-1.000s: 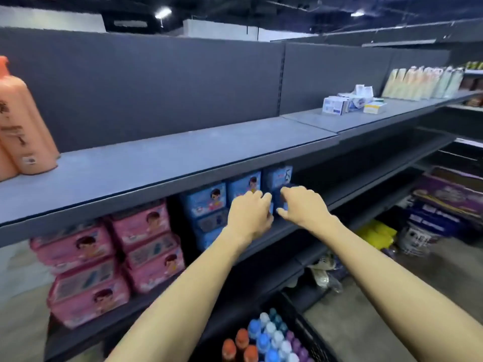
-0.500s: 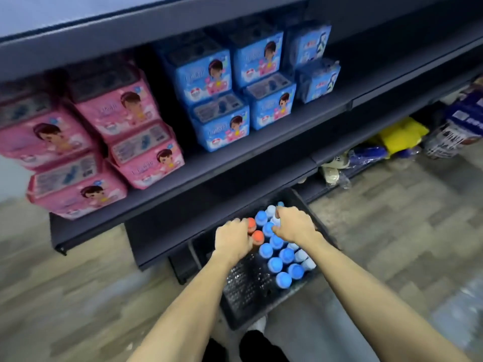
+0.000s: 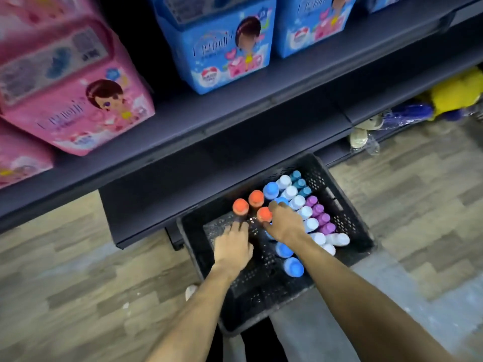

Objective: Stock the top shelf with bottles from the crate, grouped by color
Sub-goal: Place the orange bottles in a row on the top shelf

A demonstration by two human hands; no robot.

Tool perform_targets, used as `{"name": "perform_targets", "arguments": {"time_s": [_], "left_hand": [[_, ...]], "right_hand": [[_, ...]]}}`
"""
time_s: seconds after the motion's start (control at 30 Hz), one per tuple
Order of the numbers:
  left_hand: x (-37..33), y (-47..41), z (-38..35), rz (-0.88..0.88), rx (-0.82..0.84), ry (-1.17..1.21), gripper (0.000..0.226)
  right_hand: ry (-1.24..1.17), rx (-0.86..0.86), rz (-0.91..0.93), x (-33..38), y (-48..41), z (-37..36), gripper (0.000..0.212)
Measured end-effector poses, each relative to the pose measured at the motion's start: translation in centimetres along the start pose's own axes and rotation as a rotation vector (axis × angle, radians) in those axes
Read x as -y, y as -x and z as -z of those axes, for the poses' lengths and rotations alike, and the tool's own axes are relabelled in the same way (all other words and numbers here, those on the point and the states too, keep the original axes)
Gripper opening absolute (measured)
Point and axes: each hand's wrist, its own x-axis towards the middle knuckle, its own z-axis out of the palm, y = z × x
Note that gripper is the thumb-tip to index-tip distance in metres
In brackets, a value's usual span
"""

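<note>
Dark matte metal shelving (image 3: 235,118), flat and square-edged, slanting across the upper half. Wood-look plank floor (image 3: 78,283) below, from 4 round to 8 o'clock. Soft, glossy pink packs (image 3: 78,100) at 10 o'clock and blue packs (image 3: 222,48) at 12, pillowy, printed with a cartoon child.

Black plastic crate (image 3: 345,205) on the floor just under centre, rectangular, walls and base perforated like mesh. Upright in its 12-to-4 o'clock part, smooth round-capped bottles in rows: blue bottles (image 3: 270,190), white bottles (image 3: 290,192), purple bottles (image 3: 317,210), teal bottles (image 3: 299,182). Two orange bottles (image 3: 256,198) at the crate's 11 o'clock.

Left hand (image 3: 231,246) relaxed, fingers straight, reaching down over the bare mesh base and clasping nothing; one orange cap just past the fingertips at 12 o'clock, apart from them. Right hand (image 3: 285,222) grasping the nearest orange bottle (image 3: 262,213), thumb and forefinger curled either side of its cap, at 10 o'clock of the knuckles.
</note>
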Motion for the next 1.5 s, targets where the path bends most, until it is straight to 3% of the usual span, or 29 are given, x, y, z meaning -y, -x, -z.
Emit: {"name": "perform_targets", "arguments": {"time_s": [0.3, 0.53, 0.77, 0.97, 1.07, 1.2, 1.5], "left_hand": [[1.8, -7.5, -3.6, 0.045, -0.003, 0.016, 0.070], [2.4, -11.1, -5.9, 0.046, 0.022, 0.046, 0.091], [2.4, -12.5, -6.6, 0.090, -0.004, 0.083, 0.058], [3.8, -11.7, -7.5, 0.107, 0.015, 0.061, 0.043], [4.2, -11.0, -7.0, 0.118, -0.026, 0.121, 0.041], [4.5, -9.7, -5.1, 0.000, -0.033, 0.054, 0.029], [5.0, -2.9, 3.6, -0.152, -0.080, -0.183, 0.052]], "right_hand": [[-0.058, -0.006, 0.011, 0.1, -7.8, -4.7, 0.059], [0.009, -0.074, 0.052, 0.3, -11.2, -6.3, 0.040], [0.096, -0.059, 0.110, 0.7, -13.1, -6.7, 0.029], [0.111, -0.108, 0.182, 1.8, -13.5, -7.9, 0.025], [0.114, -0.138, 0.200, 1.4, -12.7, -8.0, 0.030], [0.054, -0.138, 0.202, 0.9, -10.5, -6.8, 0.041], [0.094, -0.248, 0.241, 2.9, -2.9, -0.3, 0.041]]}}
